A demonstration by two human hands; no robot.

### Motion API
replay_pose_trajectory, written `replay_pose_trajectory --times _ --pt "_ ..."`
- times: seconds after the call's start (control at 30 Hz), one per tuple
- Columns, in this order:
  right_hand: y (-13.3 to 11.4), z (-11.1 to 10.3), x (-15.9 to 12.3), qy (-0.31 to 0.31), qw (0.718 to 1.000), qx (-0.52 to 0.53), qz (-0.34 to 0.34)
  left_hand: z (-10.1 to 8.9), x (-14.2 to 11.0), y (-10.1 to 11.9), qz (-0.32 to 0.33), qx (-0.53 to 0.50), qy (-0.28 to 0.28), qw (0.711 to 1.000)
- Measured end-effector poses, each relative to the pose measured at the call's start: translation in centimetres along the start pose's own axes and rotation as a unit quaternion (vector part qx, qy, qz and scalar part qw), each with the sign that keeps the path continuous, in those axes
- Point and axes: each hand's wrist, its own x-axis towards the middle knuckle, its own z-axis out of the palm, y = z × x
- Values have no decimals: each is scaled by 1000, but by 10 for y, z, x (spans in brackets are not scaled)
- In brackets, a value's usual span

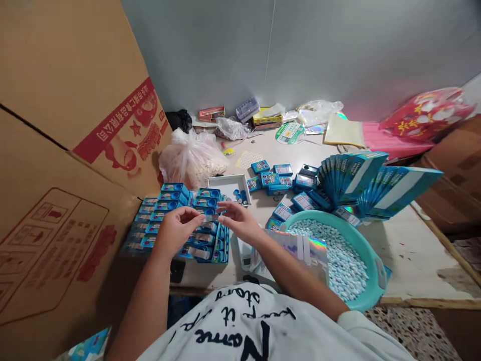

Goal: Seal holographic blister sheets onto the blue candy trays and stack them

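Note:
Over the rows of small blue boxes (203,238) my left hand (178,230) pinches a small, clear, shiny strip (210,218) between thumb and fingertips. My right hand (242,220) is at the strip's other end, thumb and forefinger apart; whether it touches the strip is hard to see. Several of the blue boxes below have round holes in their fronts, and some carry similar clear pieces. Behind my hands, a white open tray (230,183) holds small blue and silver round pieces.
A turquoise basin (376,265) of pale blue candies stands on the right, beside a silvery pouch (302,248). Loose blue boxes (270,178) and fanned blue cartons (404,188) lie behind it. A filled plastic bag (193,155) sits beside the tall cardboard box (63,160).

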Motion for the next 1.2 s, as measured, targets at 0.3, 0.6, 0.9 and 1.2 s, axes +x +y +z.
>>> replay_pose_trajectory --times 0.3,0.6,0.9,1.2 --pt "3 1 16 -73 994 -47 58 -3 17 1 -21 -57 -70 996" --pt "5 -7 21 -82 994 -72 13 -10 31 -5 -6 -63 -150 987" --pt "-1 2 24 19 977 -212 26 -4 53 -24 38 20 -39 998" --pt "12 -4 29 -18 967 -234 95 -2 64 -30 28 89 -67 993"
